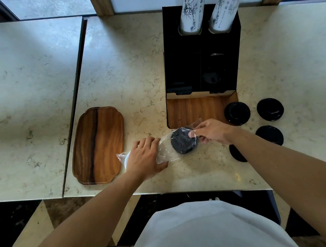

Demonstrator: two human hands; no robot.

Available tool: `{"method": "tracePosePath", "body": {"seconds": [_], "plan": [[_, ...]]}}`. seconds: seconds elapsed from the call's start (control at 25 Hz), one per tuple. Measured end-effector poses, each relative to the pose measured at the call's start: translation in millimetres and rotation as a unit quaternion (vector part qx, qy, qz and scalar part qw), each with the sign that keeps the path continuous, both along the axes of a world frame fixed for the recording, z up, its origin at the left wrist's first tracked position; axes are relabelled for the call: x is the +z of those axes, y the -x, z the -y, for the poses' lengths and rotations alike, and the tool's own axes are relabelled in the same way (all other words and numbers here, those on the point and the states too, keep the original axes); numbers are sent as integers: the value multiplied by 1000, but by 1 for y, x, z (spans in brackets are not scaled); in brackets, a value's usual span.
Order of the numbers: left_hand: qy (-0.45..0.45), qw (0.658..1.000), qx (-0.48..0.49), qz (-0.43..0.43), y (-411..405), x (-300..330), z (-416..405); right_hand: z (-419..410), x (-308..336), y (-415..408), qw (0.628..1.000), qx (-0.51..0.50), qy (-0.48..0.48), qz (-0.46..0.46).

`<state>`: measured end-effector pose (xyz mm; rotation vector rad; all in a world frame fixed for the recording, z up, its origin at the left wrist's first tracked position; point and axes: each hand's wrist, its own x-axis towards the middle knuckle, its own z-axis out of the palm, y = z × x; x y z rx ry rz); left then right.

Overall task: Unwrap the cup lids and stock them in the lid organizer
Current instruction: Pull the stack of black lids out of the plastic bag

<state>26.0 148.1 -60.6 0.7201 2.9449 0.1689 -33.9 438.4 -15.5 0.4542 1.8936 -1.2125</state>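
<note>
A clear plastic sleeve (165, 149) lies on the marble counter in front of me with a stack of black cup lids (183, 142) at its right end. My left hand (145, 157) grips the sleeve's left part, where something white shows inside. My right hand (210, 131) pinches the sleeve's open right end by the black lids. The black lid organizer (202, 65) stands just behind, with a wooden base and dark compartments. Several loose stacks of black lids (237, 113) sit on the counter to the right.
A wooden tray (99, 145) lies left of my left hand. Two wrapped sleeves of paper cups (193, 10) stand in the organizer's rear holes. A second counter slab (29, 95) adjoins on the left, across a gap. The counter's front edge runs near my body.
</note>
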Motion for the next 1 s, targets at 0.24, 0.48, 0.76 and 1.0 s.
{"method": "tracePosePath", "body": {"seconds": [0.24,0.48,0.76,1.0], "plan": [[-4,1000,0,-7,0,-1,0,-8,-5,0,996,-65,54,22],[6,1000,2,1,0,-3,0,-13,-4,-4,989,-127,82,7],[9,1000,1,0,0,-1,0,-13,1,-5,995,-92,20,-37],[16,1000,0,11,1,2,-1,-21,5,-3,997,-20,-36,-59]]}}
